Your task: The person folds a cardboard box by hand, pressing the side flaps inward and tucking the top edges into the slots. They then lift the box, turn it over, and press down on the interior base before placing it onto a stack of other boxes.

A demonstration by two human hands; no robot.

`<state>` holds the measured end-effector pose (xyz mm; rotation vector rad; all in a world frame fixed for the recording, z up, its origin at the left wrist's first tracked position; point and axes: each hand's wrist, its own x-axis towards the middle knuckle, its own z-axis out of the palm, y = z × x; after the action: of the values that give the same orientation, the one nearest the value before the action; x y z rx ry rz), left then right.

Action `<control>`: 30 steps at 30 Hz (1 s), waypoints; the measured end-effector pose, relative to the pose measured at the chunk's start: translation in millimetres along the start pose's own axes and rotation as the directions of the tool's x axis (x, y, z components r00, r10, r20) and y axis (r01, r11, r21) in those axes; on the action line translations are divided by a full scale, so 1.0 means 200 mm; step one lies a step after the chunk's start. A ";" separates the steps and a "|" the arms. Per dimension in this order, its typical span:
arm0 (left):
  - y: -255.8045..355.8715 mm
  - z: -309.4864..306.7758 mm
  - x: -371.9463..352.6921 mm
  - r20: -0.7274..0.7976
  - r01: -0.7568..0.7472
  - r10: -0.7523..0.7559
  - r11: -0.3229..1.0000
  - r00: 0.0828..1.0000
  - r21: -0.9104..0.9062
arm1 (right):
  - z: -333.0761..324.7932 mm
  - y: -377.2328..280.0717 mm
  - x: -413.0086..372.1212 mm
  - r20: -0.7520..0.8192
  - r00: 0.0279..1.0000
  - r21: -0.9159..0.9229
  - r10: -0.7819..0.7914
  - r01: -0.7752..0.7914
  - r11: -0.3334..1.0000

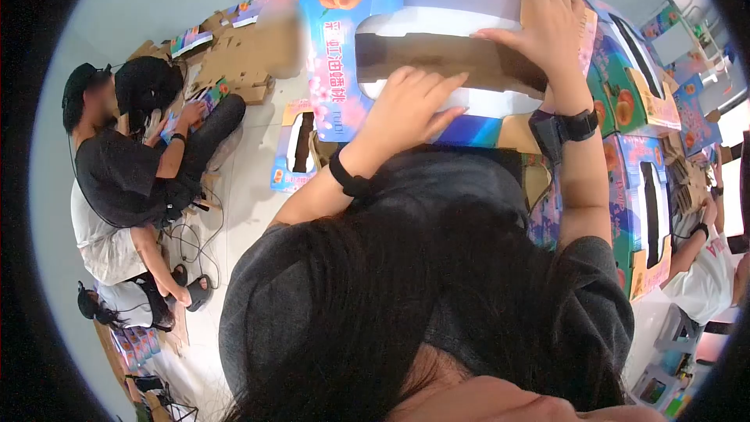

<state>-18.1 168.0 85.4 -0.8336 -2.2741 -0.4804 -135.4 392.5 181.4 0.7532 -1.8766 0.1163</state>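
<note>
A blue and pink cardboard fruit box, printed with peaches and Chinese characters, is directly in front of my chest. Its long window-like opening has white flaps and shows the brown inside. My left hand lies at the near edge of the opening, fingers stretched and apart, thumb over the near white flap. Across the far right part of the box, my right hand grips the panel, its fingers at the far edge and its thumb reaching toward the opening. Dark bands are on both wrists.
Stacked peach boxes stand close on my right. Flattened brown cardboard lies beyond on the left. Another box stands below it. A seated person handles a box at left; cables run on the floor. Another person is at right.
</note>
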 end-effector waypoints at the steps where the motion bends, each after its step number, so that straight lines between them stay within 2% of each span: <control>1: -0.01 0.01 0.00 -0.012 -0.004 0.004 1.000 1.000 0.007 | 0.00 0.00 0.00 0.006 1.000 0.001 -0.001 0.001 1.000; 6: -0.03 0.05 0.01 -0.018 0.016 -0.015 0.998 1.000 0.067 | 0.04 0.02 -0.01 0.078 0.997 -0.008 0.027 -0.026 1.000; 12: -0.14 0.10 0.13 0.048 0.074 -0.075 0.997 0.996 0.025 | 0.11 0.01 -0.10 0.185 0.982 -0.148 0.024 0.004 0.989; 14: -0.17 0.09 0.18 0.119 0.123 -0.121 0.992 0.986 -0.010 | 0.05 -0.06 -0.13 0.307 0.951 -0.054 0.033 -0.017 0.998; 16: -0.18 0.09 0.18 0.111 0.106 -0.105 0.994 0.988 -0.001 | 0.00 -0.14 -0.18 0.393 0.919 0.086 0.034 -0.073 0.994; 17: -0.18 0.10 0.18 0.108 0.099 -0.099 0.995 0.989 0.000 | -0.04 -0.18 -0.21 0.455 0.890 0.077 0.030 -0.073 0.994; 20: -0.17 0.10 0.17 0.080 0.094 -0.093 0.995 0.992 -0.013 | -0.07 -0.26 -0.34 0.504 0.861 0.124 0.066 -0.147 0.981; 21: -0.16 0.10 0.16 0.069 0.097 -0.095 0.995 0.993 -0.020 | -0.03 -0.28 -0.39 0.461 0.886 0.125 0.039 -0.108 0.986; 27: -0.13 0.06 0.15 0.126 0.130 -0.127 0.991 0.984 -0.021 | -0.04 -0.34 -0.46 0.365 0.924 0.206 0.113 -0.198 0.958; 30: -0.13 0.08 0.13 0.052 0.100 -0.100 0.995 0.994 -0.016 | -0.05 -0.35 -0.45 0.311 0.941 0.221 0.131 -0.206 0.953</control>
<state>-58.8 168.4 88.4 -0.7514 -2.3702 -0.5314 -67.7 381.9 89.9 0.8117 -2.2393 0.3763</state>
